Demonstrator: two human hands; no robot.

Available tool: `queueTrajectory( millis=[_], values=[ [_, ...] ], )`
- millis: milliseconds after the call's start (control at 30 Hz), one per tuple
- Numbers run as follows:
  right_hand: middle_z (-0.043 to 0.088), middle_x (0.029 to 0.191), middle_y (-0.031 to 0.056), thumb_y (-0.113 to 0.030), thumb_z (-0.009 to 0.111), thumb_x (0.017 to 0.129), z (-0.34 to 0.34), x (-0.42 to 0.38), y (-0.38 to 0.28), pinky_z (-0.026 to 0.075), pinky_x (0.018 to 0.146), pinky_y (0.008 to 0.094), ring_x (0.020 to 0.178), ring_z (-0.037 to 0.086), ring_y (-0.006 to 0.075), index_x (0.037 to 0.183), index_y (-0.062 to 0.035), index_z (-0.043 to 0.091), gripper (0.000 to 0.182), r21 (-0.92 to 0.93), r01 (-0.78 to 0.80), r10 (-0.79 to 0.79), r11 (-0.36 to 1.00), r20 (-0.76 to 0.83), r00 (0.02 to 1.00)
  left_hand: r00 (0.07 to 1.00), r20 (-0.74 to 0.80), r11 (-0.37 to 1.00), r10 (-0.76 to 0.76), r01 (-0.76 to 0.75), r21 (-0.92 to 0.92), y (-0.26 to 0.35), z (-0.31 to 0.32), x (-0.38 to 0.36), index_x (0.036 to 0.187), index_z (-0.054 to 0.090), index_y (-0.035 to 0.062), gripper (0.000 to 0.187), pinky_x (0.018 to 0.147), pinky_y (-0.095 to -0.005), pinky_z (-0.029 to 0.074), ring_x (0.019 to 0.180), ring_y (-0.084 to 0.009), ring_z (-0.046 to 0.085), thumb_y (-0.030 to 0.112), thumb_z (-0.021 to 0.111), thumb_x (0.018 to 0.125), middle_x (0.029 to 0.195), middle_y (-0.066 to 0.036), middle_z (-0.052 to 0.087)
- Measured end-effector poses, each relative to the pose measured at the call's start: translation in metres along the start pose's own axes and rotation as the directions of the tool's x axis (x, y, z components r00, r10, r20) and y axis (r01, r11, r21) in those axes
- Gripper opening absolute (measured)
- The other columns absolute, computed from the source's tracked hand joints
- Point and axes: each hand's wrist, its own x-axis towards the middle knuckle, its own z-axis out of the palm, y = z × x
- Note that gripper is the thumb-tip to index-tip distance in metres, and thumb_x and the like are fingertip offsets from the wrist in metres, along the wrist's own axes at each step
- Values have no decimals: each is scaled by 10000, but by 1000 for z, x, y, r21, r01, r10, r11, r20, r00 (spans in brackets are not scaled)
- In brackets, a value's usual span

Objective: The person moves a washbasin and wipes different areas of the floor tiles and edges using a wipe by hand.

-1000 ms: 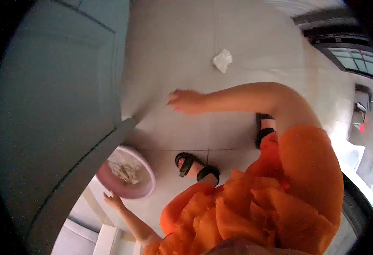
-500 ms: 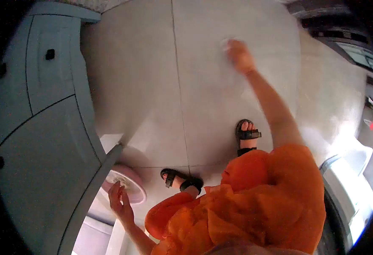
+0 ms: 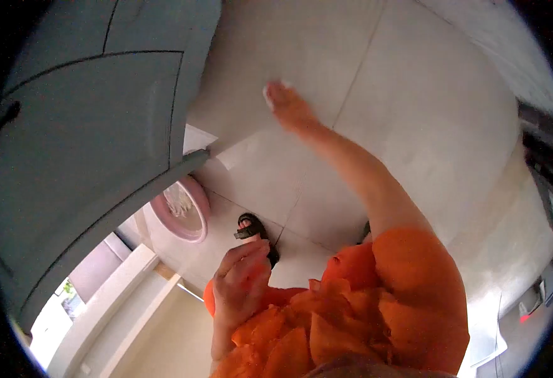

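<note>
Pressed to the grey tiled floor (image 3: 301, 167), my right hand (image 3: 289, 108) has its arm stretched out in front of me. White edges of a small cloth or tissue (image 3: 268, 96) show at its fingertips; most of it is hidden under the hand. My left hand (image 3: 242, 280) is raised above my bent left knee, somewhat blurred, with its fingers loosely bent and nothing visible in them. Under the corner of the grey-blue cabinet, a pink basin (image 3: 203, 205) holds something whitish, partly cut off by the cabinet.
The grey-blue cabinet (image 3: 100, 120) fills the left side, its lower edge near the basin. My left foot in a black sandal (image 3: 248, 228) stands on the tiles. Dark furniture (image 3: 544, 164) lines the right edge. A pale ledge (image 3: 112, 309) runs at lower left.
My right hand has swept left across the floor towards the cabinet. My left hand has come from beside the basin to above my knee. The view has turned and shifted left.
</note>
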Motion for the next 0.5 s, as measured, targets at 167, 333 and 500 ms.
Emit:
queueTrajectory(
  millis=[167,333,500],
  values=[
    [362,1372,159,-212,423,881,-54,33,103,245,1063,409,1282,317,307,1245,-1,453,422,-294,-81,66,952,-59,996,956,-193,975,-219,220,-17,-7,-42,-24,999,589,-14,285,770,-343,494,891,-281,599,-14,623,716,977,-175,589],
    [433,1275,157,-177,435,859,-54,132,118,316,986,435,1204,387,312,1191,1,479,379,-480,-407,312,778,-266,912,900,-354,963,-255,205,-173,-26,-79,-35,1001,576,-48,269,747,-352,483,820,-277,591,102,578,777,932,-211,583],
    [512,1163,149,-124,453,832,80,140,-56,389,905,445,1115,466,309,1138,9,491,336,-90,-111,109,990,-29,994,951,-299,972,-74,1,-237,-58,-107,-26,958,576,-58,250,704,-367,497,786,-303,601,80,604,751,904,-212,584]
  ],
)
